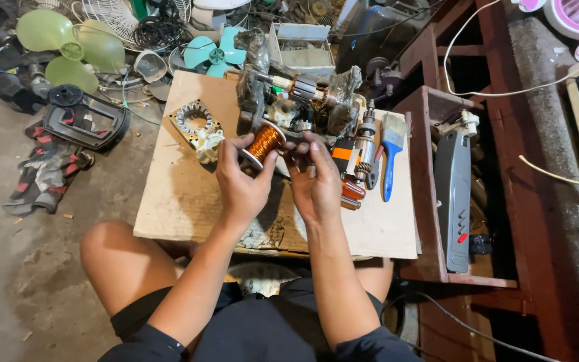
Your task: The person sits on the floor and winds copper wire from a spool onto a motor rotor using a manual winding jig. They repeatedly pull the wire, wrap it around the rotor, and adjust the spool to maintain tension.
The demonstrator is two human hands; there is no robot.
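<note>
Centrally, copper wire spool [263,141] in left hand [241,182] fingers, right hand [315,184] fingers pinching its wire; grey parts box [301,44] at twelve o'clock, contents unclear.

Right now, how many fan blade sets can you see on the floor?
2: a green fan blade set at top left, and a teal fan blade set just beyond the cardboard sheet. Clutter may hide others.

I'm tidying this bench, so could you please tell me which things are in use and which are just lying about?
In use: left hand; copper wire spool; right hand.
Lying about: blue paintbrush; metal stator ring; green fan blade; teal fan blade.
</note>
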